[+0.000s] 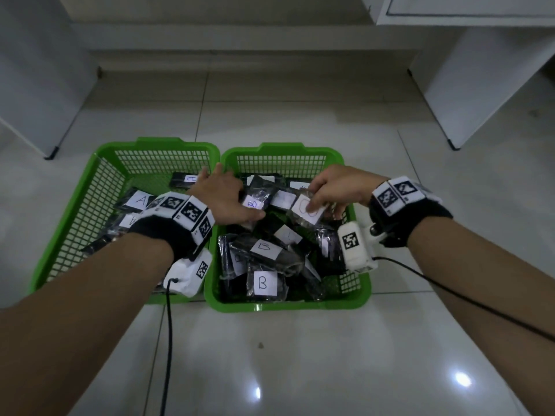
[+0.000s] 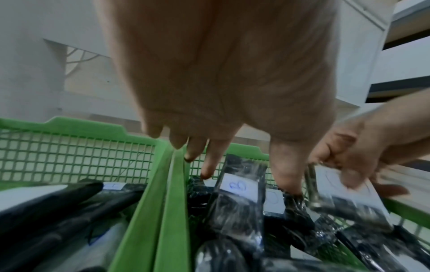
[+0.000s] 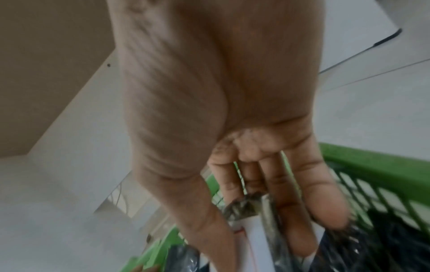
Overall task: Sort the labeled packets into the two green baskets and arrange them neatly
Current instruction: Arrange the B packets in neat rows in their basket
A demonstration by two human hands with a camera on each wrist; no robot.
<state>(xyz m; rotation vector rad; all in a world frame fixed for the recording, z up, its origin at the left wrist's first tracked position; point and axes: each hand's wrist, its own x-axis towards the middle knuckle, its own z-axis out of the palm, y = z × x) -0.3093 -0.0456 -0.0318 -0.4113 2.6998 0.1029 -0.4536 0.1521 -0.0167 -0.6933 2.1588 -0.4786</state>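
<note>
Two green mesh baskets stand side by side on the floor. The left basket [image 1: 159, 144] holds black packets labeled A [image 1: 139, 201]. In the right basket [image 1: 282, 149] lie several packets labeled B [image 1: 265, 283]. My left hand [image 1: 235, 195] reaches across the shared rims with straight fingers, and its thumb [image 2: 286, 174] touches a packet in the right basket. Over the right basket's far side, my right hand [image 1: 322, 198] pinches a white-labeled packet [image 1: 306, 210] between thumb and fingers. That held packet [image 2: 344, 198] hangs tilted above the pile, and its label letter is partly hidden.
The baskets sit on glossy white floor tiles [image 1: 300, 355]. White cabinet legs stand at far left [image 1: 51, 151] and far right [image 1: 453, 144]. Black cables [image 1: 168, 340] trail from both wrist cameras toward me.
</note>
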